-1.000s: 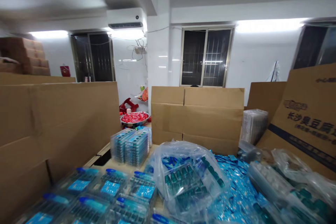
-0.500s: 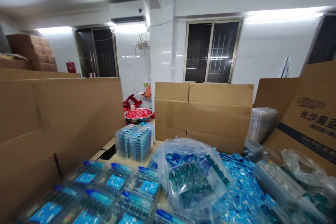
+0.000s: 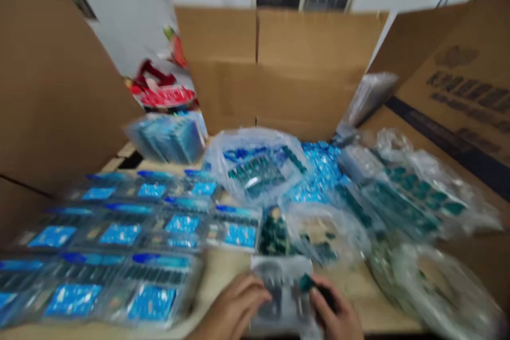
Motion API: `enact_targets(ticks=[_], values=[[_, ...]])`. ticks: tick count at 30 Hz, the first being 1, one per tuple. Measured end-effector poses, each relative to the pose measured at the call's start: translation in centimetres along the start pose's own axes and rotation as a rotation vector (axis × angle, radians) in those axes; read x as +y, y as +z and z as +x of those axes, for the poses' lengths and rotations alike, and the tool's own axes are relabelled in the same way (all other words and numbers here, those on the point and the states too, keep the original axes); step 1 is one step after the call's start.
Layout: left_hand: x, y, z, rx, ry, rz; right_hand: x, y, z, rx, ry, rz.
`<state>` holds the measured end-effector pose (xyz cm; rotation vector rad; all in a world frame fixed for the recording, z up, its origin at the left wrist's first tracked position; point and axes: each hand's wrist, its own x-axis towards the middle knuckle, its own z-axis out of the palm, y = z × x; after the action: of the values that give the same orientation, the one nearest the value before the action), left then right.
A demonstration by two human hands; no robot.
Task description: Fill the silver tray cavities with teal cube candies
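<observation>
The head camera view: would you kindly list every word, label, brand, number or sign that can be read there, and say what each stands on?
Dark printed characters on the cardboard carton at right: too blurred to read.
Blue labels on the packs at left: too blurred to read.
Clear plastic packet between the left hand and right hand: no legible text.

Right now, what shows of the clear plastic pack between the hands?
The clear plastic pack is rectangular and greyish, with dark contents and a teal piece at its right edge; blur hides details. It sits at the near edge of the tan surface between the left hand and right hand, both touching it.
</observation>
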<state>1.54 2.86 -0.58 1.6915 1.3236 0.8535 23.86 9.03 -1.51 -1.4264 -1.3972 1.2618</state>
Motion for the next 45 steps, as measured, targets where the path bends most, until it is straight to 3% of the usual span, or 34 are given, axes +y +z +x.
enact_targets(ticks=[2,6,14,19,23,26,29,31,35,40,45], values=[[0.0,0.1,-0.7,0.025,0.082,0.129,0.6,-1.9,-0.3,0.089,-0.198,-0.174],[-0.2,0.5,-1.0,0.108,0.153,0.312,1.4,-3.7,0.5,0.068,-0.218,-0.280],[-0.1,1.1,-0.5,0.087,0.162,0.450,1.6,-1.7,2.2,-0.228,-0.324,-0.343],[0.1,0.8,-0.3,0.083,0.158,0.431,1.6,-1.5,2.9,-0.269,-0.284,-0.345],[0.4,0.5,-0.2,0.112,0.139,0.356,0.7,-2.1,2.3,-0.209,-0.224,-0.272],[1.1,0.1,0.3,0.176,0.107,0.263,-0.8,-1.7,1.1,-0.204,-0.036,0.057],[2.5,-0.2,1.3,0.226,0.080,0.183,-2.4,-0.3,-0.1,-0.296,0.131,0.476],[3.7,-0.3,2.0,0.222,0.098,0.144,-3.4,0.7,-0.7,-0.339,0.097,0.510],[5.6,-0.4,2.8,0.192,0.138,0.116,-4.8,1.6,-1.6,-0.400,-0.051,0.257],[5.9,-0.6,2.9,0.173,0.136,0.133,-5.6,1.6,-1.9,-0.470,-0.238,0.047],[5.5,-1.0,2.7,0.231,0.079,-0.043,-5.8,1.9,-2.0,-0.320,-0.236,0.115]])
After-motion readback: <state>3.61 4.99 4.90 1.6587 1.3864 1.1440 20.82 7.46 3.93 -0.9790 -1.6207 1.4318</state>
